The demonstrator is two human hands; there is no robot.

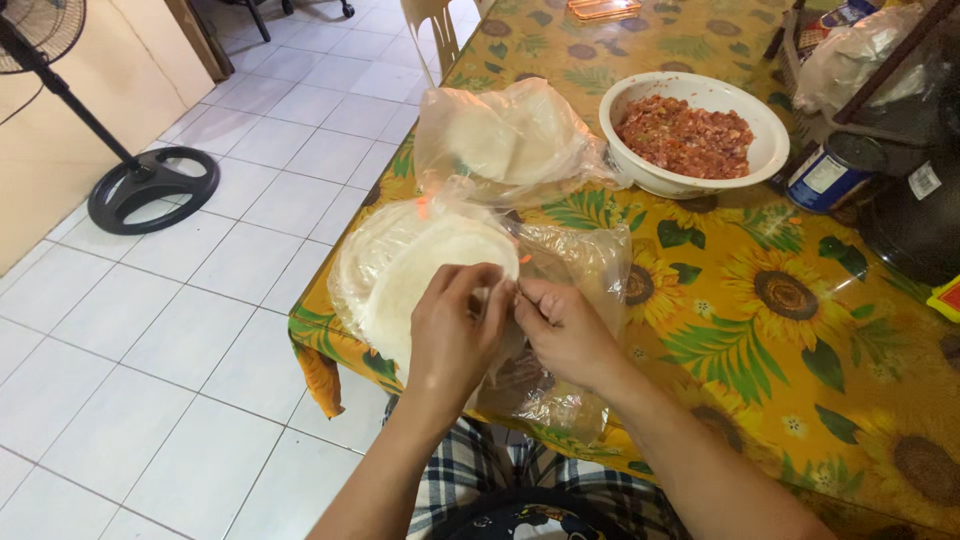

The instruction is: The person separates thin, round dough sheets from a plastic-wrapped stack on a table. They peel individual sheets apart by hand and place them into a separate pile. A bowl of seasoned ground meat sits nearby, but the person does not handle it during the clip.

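Checked cloth over the person's lap, cut off by the lower edge, lies nearest the lens. Above it, fingers (478, 290) of the left hand (455, 335) are pinched together on the edge of a thin white wrapper (420, 275) at the top of a round stack. Fingers (530, 297) of the right hand (567, 335) are curled shut against the same edge, tips meeting the left's; whether they grip the sheet or the plastic cannot be told, since the left hand hides the contact. The stack sits in an opened clear plastic bag (590, 262) at the near corner of the worktop (800, 330), which carries a sunflower-print cover. Behind it lies a second bag of wrappers (510, 135), contents blurred by film. Beyond, to the right, stands a white bowl (770, 135) of reddish minced filling (685, 135). A blue can (830, 172) beside the bowl is partly hidden.
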